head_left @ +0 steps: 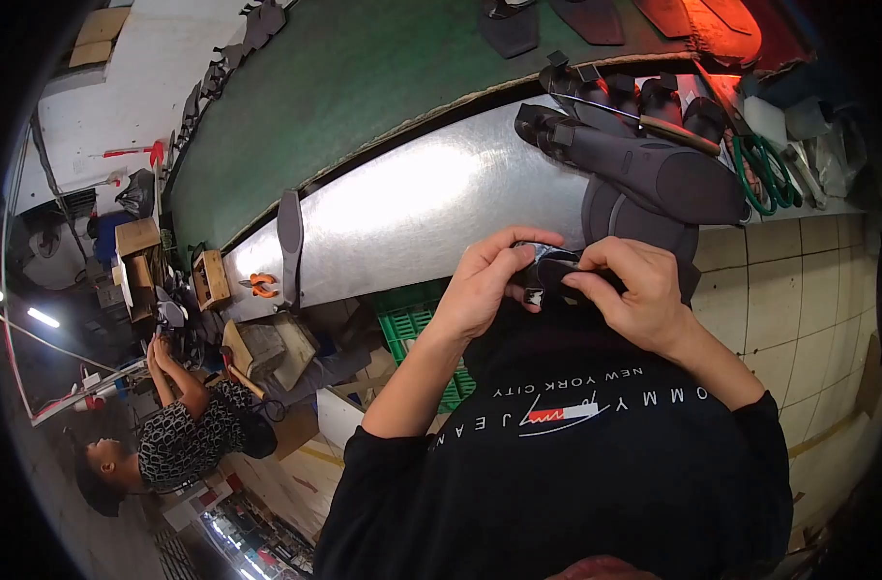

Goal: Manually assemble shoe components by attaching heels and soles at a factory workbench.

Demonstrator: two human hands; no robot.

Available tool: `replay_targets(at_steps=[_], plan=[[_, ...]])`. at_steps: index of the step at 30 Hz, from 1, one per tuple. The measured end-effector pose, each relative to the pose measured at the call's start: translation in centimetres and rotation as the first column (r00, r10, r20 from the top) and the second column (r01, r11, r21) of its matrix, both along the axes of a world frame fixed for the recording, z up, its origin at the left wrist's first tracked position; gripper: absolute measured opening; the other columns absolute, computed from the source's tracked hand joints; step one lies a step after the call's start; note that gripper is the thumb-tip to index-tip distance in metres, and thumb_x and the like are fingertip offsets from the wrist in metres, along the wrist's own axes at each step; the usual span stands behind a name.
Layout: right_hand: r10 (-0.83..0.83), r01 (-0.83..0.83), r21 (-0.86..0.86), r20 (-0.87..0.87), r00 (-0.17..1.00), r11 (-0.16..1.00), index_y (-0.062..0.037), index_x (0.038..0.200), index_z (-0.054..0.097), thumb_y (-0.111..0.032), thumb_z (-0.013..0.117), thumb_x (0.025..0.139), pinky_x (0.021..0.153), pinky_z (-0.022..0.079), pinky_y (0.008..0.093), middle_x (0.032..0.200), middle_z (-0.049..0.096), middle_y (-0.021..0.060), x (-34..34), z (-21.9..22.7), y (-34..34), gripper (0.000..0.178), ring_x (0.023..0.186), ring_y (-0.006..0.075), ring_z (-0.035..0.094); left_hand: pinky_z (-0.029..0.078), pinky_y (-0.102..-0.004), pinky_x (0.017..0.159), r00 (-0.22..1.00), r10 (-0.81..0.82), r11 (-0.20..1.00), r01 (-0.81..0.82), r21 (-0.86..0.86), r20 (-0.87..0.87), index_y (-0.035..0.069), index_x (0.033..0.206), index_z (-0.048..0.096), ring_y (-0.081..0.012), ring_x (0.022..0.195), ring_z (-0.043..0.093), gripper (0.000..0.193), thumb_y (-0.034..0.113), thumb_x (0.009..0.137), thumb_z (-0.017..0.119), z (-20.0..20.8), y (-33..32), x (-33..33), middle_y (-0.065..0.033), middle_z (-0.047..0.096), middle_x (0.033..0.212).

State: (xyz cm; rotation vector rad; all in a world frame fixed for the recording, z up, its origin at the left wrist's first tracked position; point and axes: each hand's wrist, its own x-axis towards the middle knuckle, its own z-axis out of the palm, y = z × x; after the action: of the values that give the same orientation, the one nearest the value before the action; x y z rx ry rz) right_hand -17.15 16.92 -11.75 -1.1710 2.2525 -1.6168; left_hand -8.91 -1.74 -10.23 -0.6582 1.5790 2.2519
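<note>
Close to my chest, both hands are closed on a small dark shoe part [555, 273] with a glossy edge; its full shape is hidden by my fingers. My left hand [482, 280] grips its left side, thumb on top. With thumb and forefinger, my right hand [639, 290] pinches the right side. Just beyond my right hand lies a pile of dark shoe soles [697, 184], some with block heels. On the metal worktop [402, 203], a single narrow sole [289, 246] lies toward the left.
A green belt [364, 97] runs behind the worktop, with dark soles and red light at its far right. Green-handled scissors [768, 174] lie at right. Orange-handled pliers [260, 284] rest at left. A green crate [402, 324] stands below. A co-worker [180, 435] is at far left.
</note>
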Motion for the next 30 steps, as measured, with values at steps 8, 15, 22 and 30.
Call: replay_targets(at_steps=[8,15,22,30], plan=[[-0.020,0.019,0.022,0.063,0.998,1.000,-0.0055,0.075,0.055,-0.008,0.072,0.073,0.048,0.043,0.0327,0.061,0.058,0.0077,0.1,-0.3,0.0,0.018,0.052,0.0244,0.058,0.054,-0.0230,0.056,0.997,-0.019,0.978,0.004,-0.209,-0.069,-0.002,0.109,0.059,-0.0083,0.070,0.060,0.023,0.010,0.090,0.055,-0.5,1.2,0.6,-0.0054,0.064,0.087],[0.007,-0.016,0.029,0.288,0.958,0.999,-0.0031,0.082,0.059,-0.011,0.072,0.075,0.052,0.047,0.0298,0.064,0.061,0.0099,-0.3,0.7,-0.3,0.017,0.059,0.0219,0.064,0.047,-0.0207,0.054,0.991,0.132,0.971,-0.128,-0.200,0.004,0.000,0.097,0.064,-0.0065,0.062,0.057,0.016,0.012,0.087,0.063,-0.4,1.5,0.5,-0.0015,0.063,0.075],[0.125,-0.157,0.030,0.469,0.874,0.987,-0.0045,0.084,0.067,-0.015,0.068,0.080,0.054,0.047,0.0289,0.068,0.065,0.0096,-0.7,1.2,0.0,0.011,0.059,0.0152,0.063,0.045,-0.0214,0.048,0.998,0.040,0.960,-0.053,-0.274,-0.052,0.001,0.095,0.064,-0.0082,0.053,0.055,0.013,0.010,0.086,0.061,0.5,1.2,0.6,-0.0029,0.062,0.073],[-0.001,0.001,-0.115,0.002,1.000,0.993,-0.0042,0.085,0.067,-0.017,0.061,0.085,0.063,0.048,0.0328,0.078,0.067,0.0097,-5.2,4.2,1.2,0.014,0.069,0.0215,0.063,0.048,-0.0203,0.052,0.974,0.114,0.954,-0.163,-0.253,-0.197,0.000,0.097,0.062,-0.0114,0.057,0.059,0.013,0.008,0.086,0.060,3.0,-0.2,0.3,-0.0061,0.063,0.079]])
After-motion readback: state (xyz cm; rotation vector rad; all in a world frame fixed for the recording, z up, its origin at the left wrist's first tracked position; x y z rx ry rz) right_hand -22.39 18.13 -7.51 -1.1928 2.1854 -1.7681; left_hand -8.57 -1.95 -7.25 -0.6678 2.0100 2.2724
